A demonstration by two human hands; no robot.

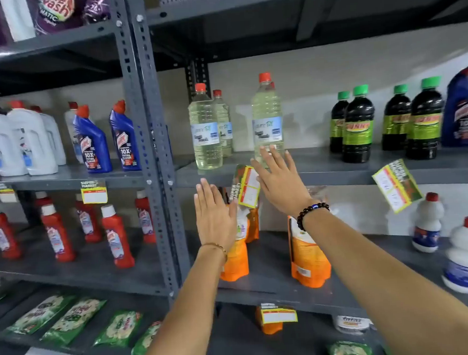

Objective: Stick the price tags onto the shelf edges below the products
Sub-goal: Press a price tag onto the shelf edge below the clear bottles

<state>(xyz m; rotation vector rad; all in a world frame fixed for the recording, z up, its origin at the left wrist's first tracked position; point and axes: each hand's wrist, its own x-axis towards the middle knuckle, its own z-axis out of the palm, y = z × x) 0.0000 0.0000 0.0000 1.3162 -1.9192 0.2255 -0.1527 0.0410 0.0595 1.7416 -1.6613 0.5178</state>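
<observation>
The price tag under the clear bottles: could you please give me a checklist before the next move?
1. Price tag on the shelf edge: not ok, tilted and hanging.
2. Right hand on it: ok, palm at its right side.
3. Left hand free: ok, open, holding nothing.
4. Clear bottles directly above: ok.
5. Adhesive gripping: cannot tell.
6. Neighbouring tag under the green-capped bottles: not ok, also crooked.

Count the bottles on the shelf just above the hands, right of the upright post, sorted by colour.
Clear bottles with red caps: 3 (a fourth red cap may peek out behind the rightmost one)
Dark bottles with green caps: 4
Blue bottle: 1
Total: 8
</observation>
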